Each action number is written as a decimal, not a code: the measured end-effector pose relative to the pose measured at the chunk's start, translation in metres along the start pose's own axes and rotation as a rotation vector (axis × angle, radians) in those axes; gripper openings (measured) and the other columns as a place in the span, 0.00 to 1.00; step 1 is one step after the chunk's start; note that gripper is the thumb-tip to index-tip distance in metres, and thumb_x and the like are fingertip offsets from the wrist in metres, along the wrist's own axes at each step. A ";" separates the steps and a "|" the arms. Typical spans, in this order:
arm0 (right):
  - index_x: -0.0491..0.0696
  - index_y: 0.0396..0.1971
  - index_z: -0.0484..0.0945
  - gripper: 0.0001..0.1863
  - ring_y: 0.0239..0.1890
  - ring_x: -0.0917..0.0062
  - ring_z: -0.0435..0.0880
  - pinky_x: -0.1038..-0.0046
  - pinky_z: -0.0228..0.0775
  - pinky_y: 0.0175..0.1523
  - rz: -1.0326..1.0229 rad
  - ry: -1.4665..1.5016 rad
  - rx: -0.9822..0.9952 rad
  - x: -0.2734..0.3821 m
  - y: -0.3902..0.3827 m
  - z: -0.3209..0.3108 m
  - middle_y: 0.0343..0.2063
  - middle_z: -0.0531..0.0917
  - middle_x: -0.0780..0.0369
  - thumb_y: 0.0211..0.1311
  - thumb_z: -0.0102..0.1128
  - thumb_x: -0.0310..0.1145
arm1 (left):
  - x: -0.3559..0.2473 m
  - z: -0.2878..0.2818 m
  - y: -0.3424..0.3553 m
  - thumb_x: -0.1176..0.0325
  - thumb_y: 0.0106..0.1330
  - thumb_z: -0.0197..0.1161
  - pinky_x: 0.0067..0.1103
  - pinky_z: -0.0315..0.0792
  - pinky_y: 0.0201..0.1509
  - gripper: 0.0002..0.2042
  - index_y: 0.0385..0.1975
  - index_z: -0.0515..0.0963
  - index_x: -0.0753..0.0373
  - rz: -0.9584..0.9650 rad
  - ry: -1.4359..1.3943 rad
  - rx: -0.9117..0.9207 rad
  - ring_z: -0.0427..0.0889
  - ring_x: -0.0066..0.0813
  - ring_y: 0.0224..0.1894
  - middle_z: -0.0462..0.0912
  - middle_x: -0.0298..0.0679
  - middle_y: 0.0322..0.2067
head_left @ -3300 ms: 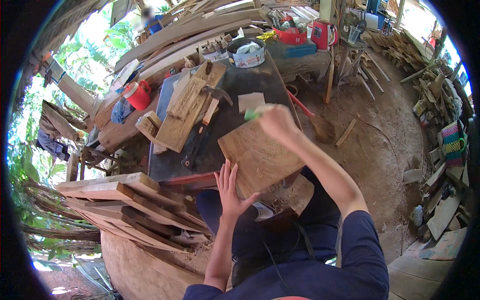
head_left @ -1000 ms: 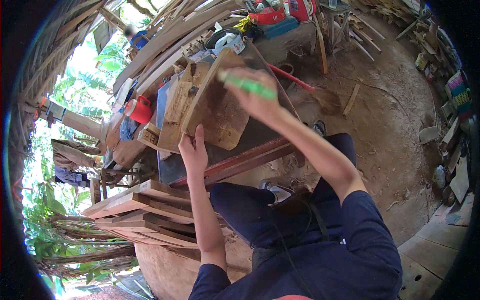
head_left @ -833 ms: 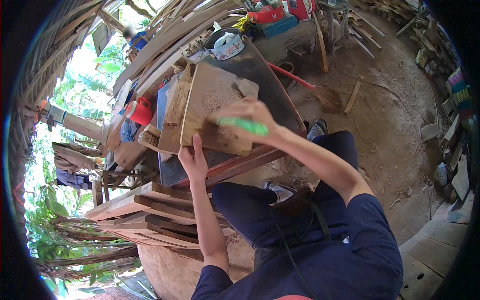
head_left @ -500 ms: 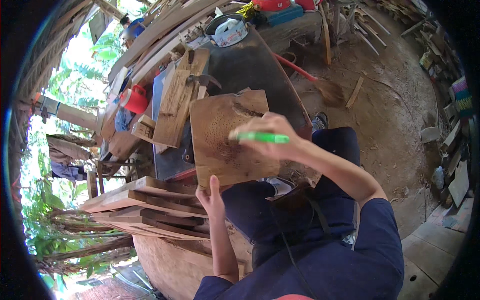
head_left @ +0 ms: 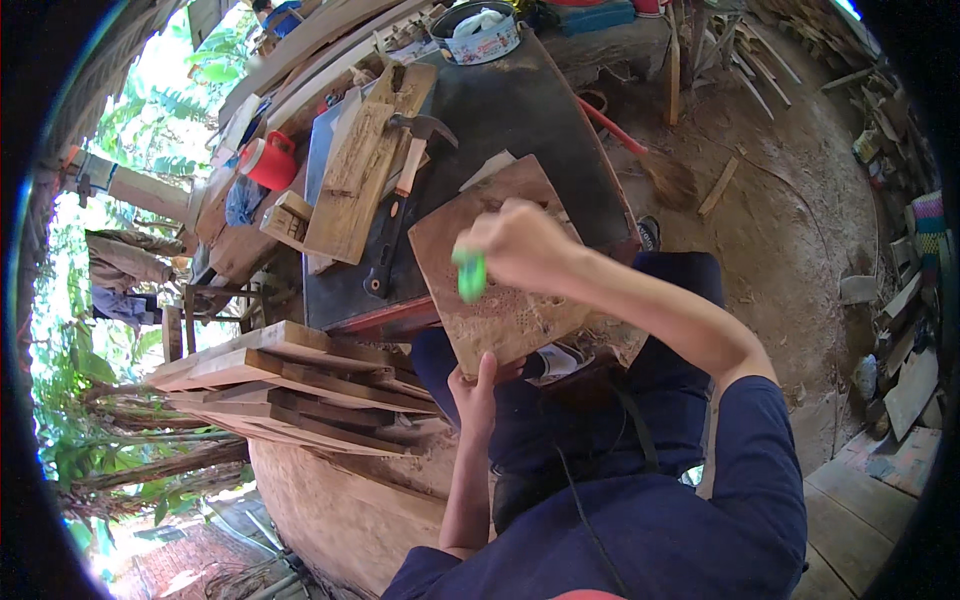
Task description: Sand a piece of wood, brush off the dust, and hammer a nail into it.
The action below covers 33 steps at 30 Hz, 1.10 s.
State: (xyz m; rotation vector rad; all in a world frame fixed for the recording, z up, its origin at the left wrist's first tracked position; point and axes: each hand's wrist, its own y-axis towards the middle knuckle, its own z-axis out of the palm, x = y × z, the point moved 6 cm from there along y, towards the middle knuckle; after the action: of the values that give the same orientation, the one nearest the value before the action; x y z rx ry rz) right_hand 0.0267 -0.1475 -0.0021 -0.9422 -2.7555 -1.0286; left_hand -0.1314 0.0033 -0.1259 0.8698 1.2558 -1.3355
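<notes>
My left hand (head_left: 474, 392) is closed on the near edge of a square wooden board (head_left: 515, 190), thumb on top. The board's face is pitted with many small holes. It slants over my lap at the table's near edge. My right hand (head_left: 522, 243) is closed around a green-handled tool (head_left: 469, 276) above the board; motion blurs it, and its working end is hidden. Beyond the board, a claw hammer (head_left: 411, 166) rests by rough planks (head_left: 360, 185) on the dark table (head_left: 500, 110). A long dark tool with a black handle (head_left: 378, 275) lies beside them.
Stacked timber (head_left: 290, 365) juts out at my left. A red jug (head_left: 268, 162) stands past the planks. At the table's far end is a round metal pan (head_left: 478, 38). A broom (head_left: 665, 178) leans at the right, with scrap wood on the dirt floor.
The board has turned and shifted toward the right, with my left hand still on its edge. The green handle, which pointed right, now points down toward me. My view has shifted slightly.
</notes>
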 end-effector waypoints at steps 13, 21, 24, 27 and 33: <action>0.58 0.37 0.89 0.10 0.28 0.64 0.88 0.63 0.80 0.35 -0.047 0.191 0.121 -0.017 0.050 0.032 0.24 0.87 0.59 0.63 0.59 0.34 | 0.005 0.005 0.019 0.51 0.80 0.55 0.34 0.87 0.43 0.26 0.54 0.75 0.75 0.164 0.064 0.135 0.91 0.42 0.37 0.89 0.53 0.37; 0.54 0.36 0.89 0.10 0.28 0.55 0.86 0.56 0.78 0.36 -0.052 0.379 0.300 0.017 0.032 0.025 0.24 0.86 0.54 0.67 0.62 0.42 | 0.006 -0.009 0.023 0.49 0.80 0.54 0.33 0.87 0.44 0.28 0.56 0.71 0.76 0.246 0.097 0.225 0.91 0.47 0.40 0.89 0.56 0.39; 0.53 0.35 0.88 0.10 0.27 0.55 0.85 0.59 0.77 0.35 0.137 0.313 0.248 -0.023 0.027 0.002 0.23 0.86 0.54 0.67 0.63 0.40 | 0.005 -0.007 0.026 0.48 0.80 0.53 0.33 0.87 0.45 0.30 0.57 0.70 0.76 0.225 0.092 0.206 0.91 0.47 0.40 0.89 0.56 0.40; 0.54 0.37 0.88 0.10 0.27 0.56 0.85 0.60 0.77 0.33 -0.006 0.370 0.288 0.022 0.002 0.004 0.22 0.85 0.55 0.68 0.63 0.42 | 0.008 -0.016 0.033 0.47 0.80 0.53 0.33 0.87 0.45 0.30 0.57 0.69 0.76 0.237 0.122 0.188 0.91 0.47 0.41 0.88 0.56 0.40; 0.55 0.38 0.87 0.14 0.24 0.58 0.85 0.60 0.77 0.32 0.177 0.212 0.277 -0.049 0.005 -0.017 0.19 0.84 0.55 0.70 0.59 0.47 | 0.007 -0.007 0.036 0.45 0.82 0.45 0.34 0.86 0.46 0.32 0.54 0.74 0.77 0.200 0.137 0.202 0.91 0.43 0.40 0.89 0.53 0.38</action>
State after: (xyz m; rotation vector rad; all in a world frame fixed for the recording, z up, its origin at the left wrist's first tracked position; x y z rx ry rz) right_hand 0.0661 -0.1809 0.0019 -0.9519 -2.5022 -0.6560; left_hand -0.0983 0.0127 -0.1411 1.2141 1.1163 -1.2736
